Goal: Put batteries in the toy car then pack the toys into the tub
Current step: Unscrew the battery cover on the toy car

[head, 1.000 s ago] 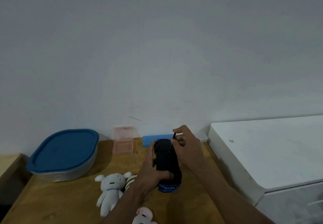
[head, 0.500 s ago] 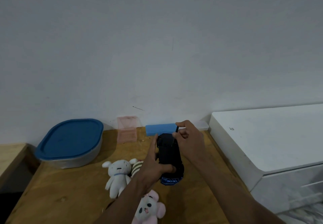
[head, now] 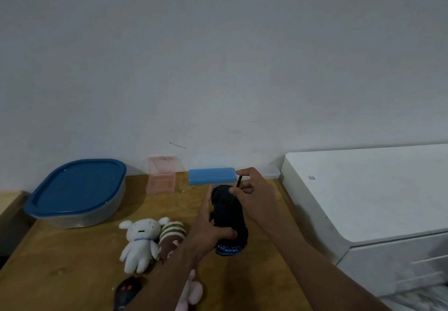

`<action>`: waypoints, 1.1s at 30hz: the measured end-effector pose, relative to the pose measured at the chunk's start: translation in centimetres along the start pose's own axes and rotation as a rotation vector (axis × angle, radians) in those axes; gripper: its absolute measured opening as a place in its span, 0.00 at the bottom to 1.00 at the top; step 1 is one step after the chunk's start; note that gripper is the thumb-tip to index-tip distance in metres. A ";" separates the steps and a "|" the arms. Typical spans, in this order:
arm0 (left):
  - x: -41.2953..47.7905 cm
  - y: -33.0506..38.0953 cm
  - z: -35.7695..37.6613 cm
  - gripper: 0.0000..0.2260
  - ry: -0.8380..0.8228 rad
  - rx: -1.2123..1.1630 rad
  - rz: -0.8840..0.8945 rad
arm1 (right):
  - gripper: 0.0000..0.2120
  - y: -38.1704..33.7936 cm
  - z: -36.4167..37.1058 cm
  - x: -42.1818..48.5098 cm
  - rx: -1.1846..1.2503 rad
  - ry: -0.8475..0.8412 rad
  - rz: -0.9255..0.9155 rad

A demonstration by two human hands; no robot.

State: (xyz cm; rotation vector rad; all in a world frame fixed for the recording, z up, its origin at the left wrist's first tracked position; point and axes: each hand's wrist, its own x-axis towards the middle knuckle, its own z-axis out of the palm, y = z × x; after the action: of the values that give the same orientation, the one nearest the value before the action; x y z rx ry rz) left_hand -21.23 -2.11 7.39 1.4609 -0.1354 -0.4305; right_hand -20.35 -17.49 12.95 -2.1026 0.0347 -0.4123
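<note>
A black toy car (head: 229, 216) with blue trim lies on the wooden table (head: 60, 274), underside up. My left hand (head: 208, 228) grips its left side, thumb across the near end. My right hand (head: 257, 189) pinches a thin black screwdriver (head: 238, 181) whose tip is on the car's far end. The tub (head: 77, 192), grey with a blue lid on, stands at the back left. A white plush rabbit (head: 140, 242), a striped brown plush (head: 172, 235) and a pink plush (head: 194, 291), partly hidden by my left arm, lie near the table's front.
A black remote with red buttons (head: 127, 292) lies at the front edge. A pink clear box (head: 162, 173) and a blue case (head: 212, 176) stand against the wall. A white cabinet (head: 363, 189) borders the table on the right.
The camera has tilted down a little, bringing the remote into view. My right hand has shifted slightly on the screwdriver; the car and my left hand stay in place.
</note>
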 end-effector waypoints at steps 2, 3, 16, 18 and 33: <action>0.3 -0.3 1.4 0.52 -0.007 0.004 -0.017 | 0.14 1.2 -0.9 0.3 -0.013 0.003 0.017; 0.3 -0.5 2.2 0.52 -0.006 0.013 -0.027 | 0.14 1.7 -1.3 0.4 -0.015 -0.022 0.038; -0.7 -6.1 11.0 0.53 0.145 -0.062 -0.165 | 0.18 11.2 -8.7 -1.3 0.083 -0.249 0.520; -0.9 -6.9 11.7 0.53 0.160 -0.096 -0.175 | 0.16 13.4 -8.9 -2.5 -0.023 -0.327 0.588; -2.0 -8.7 14.6 0.53 0.196 -0.166 -0.245 | 0.16 19.2 -9.9 -8.0 -0.359 -0.458 0.437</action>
State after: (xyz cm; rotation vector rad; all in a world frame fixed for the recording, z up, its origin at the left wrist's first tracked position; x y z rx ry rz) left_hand -29.91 -15.40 0.91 1.3517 0.2337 -0.4818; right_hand -28.27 -34.52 -0.40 -2.4096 0.3119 0.3651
